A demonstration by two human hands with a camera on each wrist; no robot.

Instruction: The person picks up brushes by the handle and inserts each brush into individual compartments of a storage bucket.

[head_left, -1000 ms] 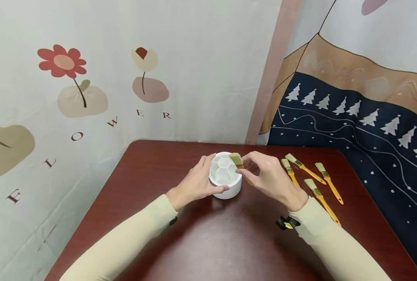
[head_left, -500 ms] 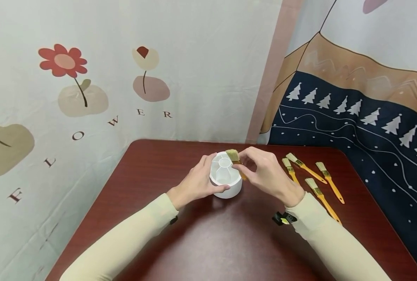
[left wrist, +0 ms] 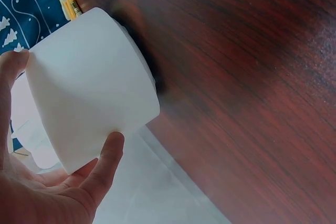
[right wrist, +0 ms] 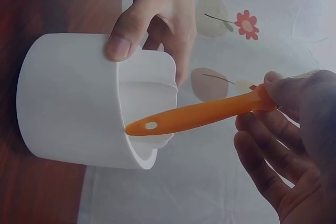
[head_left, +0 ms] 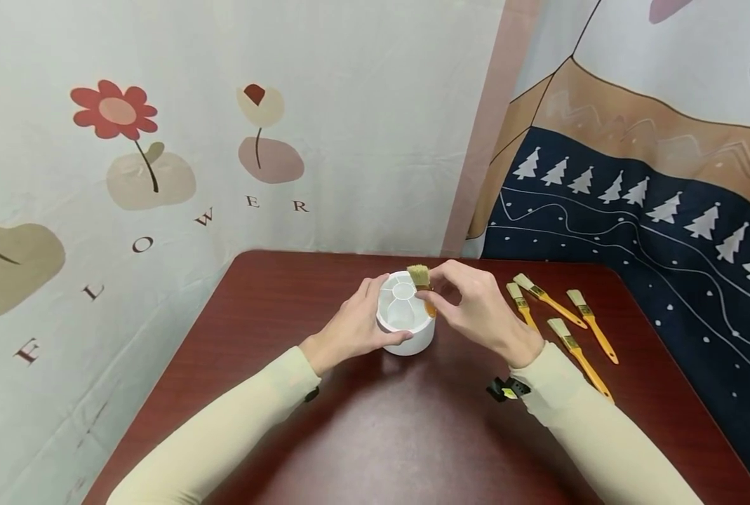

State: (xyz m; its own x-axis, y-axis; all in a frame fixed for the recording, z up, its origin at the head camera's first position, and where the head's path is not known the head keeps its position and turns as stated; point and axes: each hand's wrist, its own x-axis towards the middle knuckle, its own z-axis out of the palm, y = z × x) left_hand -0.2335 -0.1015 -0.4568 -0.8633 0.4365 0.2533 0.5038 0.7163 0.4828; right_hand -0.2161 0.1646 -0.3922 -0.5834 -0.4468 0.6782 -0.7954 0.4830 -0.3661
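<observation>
A round white holder [head_left: 410,344] with divided compartments stands on the table. My left hand [head_left: 349,321] grips its left side, thumb on the front of the wall and fingers at the far side of the rim. Between thumb and fingers, my right hand [head_left: 480,307] pinches a flat paintbrush [head_left: 419,275] near its ferrule, pale bristles up. In the right wrist view, the orange handle [right wrist: 199,116] slants down, its holed tip right at the holder's rim. The left wrist view shows the smooth outer wall [left wrist: 94,87] of the holder under the left thumb.
Several more flat paintbrushes with yellow-orange handles, one of them a brush [head_left: 594,335] at the far right, lie on the red-brown table [head_left: 375,435] beyond the right wrist. A printed cloth [head_left: 375,140] hangs behind the table's back edge.
My right hand has moved slightly left and up with the paintbrush, which has turned more upright with its handle over the holder's rim. The left hand stays on the holder.
</observation>
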